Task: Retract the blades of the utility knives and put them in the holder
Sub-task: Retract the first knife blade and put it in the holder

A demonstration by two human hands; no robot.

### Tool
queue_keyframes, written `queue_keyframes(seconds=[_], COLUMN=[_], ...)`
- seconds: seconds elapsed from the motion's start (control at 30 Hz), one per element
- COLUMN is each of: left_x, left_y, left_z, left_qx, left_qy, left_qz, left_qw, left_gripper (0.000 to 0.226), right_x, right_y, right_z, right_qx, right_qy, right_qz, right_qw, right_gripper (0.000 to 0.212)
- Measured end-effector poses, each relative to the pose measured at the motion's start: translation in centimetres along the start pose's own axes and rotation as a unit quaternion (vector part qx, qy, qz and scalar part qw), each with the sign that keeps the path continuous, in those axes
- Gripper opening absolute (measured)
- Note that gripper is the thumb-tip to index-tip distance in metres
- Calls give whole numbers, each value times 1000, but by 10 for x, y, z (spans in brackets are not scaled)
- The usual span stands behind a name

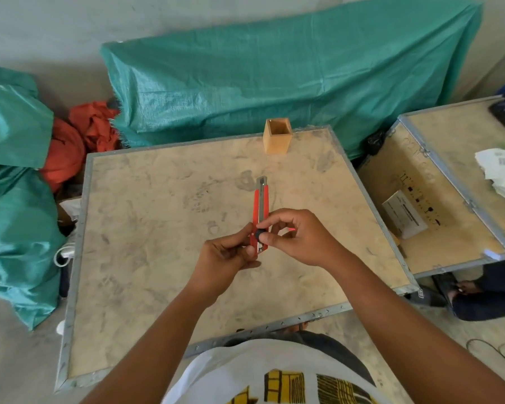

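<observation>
Plywood table (158, 228) with metal edging fronts green tarpaulin (274, 71) bundles.

bright, even daylight | shadows faint | edges bowed | slightly soft

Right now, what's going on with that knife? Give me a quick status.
Both hands on the red utility knife: left hand grips the base, right hand on the black slider. Tip points at the wooden holder. Nothing between them.
</observation>
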State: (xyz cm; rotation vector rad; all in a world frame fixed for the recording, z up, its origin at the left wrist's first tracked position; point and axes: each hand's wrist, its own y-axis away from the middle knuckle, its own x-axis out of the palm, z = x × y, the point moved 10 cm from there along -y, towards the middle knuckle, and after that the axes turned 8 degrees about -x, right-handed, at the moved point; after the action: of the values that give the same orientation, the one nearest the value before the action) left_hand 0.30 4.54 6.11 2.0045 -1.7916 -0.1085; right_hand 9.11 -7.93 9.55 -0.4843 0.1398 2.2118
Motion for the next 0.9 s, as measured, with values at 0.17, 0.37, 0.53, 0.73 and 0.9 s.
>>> queue_keyframes(seconds=[0.17, 0.37, 0.53, 0.73, 0.9], left_x=[6, 23, 50, 73, 79], left_y=[-12, -37, -71, -134, -208], left_z=[-5, -16, -27, -44, -77], left_qx=[4, 13, 14, 28, 52], left_qy=[-4, -17, -25, -100, -179], left_qz=[-10, -37, -58, -72, -86], left_qw=[1000, 999, 998, 992, 979], left_gripper=[45, 45, 45, 47, 49], right_x=[-11, -42, -78, -142, -185], right_y=[-9, -26, -45, -95, -160], right_z=[-6, -15, -32, -54, -81], right_qx=[13, -11, 20, 2, -12], right_qy=[-17, -19, -38, -45, -37], right_qz=[-12, -16, -15, -49, -70], right_qw=[1000, 1000, 999, 998, 997], right_gripper=[20, 16, 14, 26, 32])
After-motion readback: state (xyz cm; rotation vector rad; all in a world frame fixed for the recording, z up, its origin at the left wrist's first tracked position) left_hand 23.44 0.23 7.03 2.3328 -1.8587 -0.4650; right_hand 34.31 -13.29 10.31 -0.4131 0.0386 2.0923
